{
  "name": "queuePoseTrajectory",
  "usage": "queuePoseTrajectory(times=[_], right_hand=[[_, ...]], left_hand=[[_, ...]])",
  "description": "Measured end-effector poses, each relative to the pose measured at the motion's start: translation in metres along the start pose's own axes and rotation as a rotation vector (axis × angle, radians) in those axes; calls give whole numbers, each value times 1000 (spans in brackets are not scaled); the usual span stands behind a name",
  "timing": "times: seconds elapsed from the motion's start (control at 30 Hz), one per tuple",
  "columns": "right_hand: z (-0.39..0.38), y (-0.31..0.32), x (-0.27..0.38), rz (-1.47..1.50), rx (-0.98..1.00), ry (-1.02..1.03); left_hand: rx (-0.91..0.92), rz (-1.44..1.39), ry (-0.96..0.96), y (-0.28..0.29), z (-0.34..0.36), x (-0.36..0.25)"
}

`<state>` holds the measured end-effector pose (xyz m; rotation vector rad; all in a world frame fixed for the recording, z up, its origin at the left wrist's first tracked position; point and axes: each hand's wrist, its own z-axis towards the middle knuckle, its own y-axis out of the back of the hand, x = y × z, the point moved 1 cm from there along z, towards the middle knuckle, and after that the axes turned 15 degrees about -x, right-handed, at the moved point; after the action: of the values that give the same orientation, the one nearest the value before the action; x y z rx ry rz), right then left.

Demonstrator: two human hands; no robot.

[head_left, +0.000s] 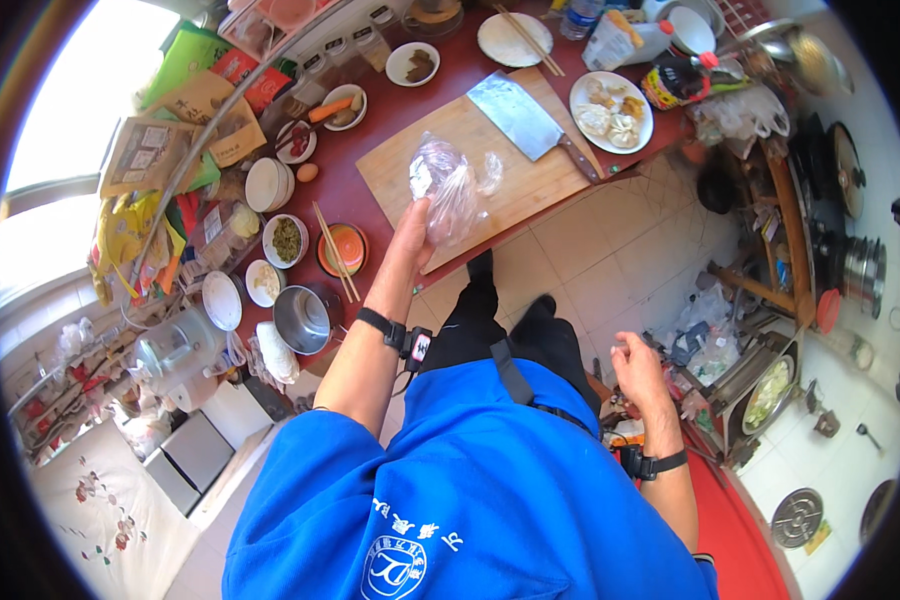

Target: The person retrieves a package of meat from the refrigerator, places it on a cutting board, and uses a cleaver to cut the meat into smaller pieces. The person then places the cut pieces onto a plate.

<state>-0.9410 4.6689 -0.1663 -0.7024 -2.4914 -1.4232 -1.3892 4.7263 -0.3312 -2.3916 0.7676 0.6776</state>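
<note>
My left hand [411, 225] is closed on a clear plastic bag [448, 190], at the near left part of a wooden cutting board [395, 152]. Something pinkish-purple shows through the plastic, too blurred to name. Across the board's right part lies a cleaver [517, 114], its blade toward the far left and its brown handle at the near right edge. My right hand [642, 368] hangs low beside my body, over the floor, away from the table. Its fingers are loosely bent and apart, with nothing between them.
The red table [375, 130] also bears a plate of dumplings [611, 112], a white plate [515, 40] with chopsticks, an egg [308, 172], several small bowls and a metal pot [306, 320]. A dark bottle [678, 80] stands at the right. A wok [769, 394] holds pale green food.
</note>
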Motion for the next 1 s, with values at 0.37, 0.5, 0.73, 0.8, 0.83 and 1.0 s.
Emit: queuePoseTrajectory(times=[0.37,0.5,0.73,0.8,0.83,1.0], right_hand=[[93,-21,94,-202,225,342],[135,-40,140,-242,328,549],[208,-95,207,-260,354,813],[218,-112,216,-251,290,851],[220,-121,221,-212,243,883],[216,-162,230,-169,125,945]], left_hand=[[-135,-127,158,40,32,28],[-337,93,56,33,17,20],[-635,589,-206,42,2,38],[-657,671,-258,45,3,43],[-639,683,-294,46,3,44],[-582,671,-329,57,3,39]])
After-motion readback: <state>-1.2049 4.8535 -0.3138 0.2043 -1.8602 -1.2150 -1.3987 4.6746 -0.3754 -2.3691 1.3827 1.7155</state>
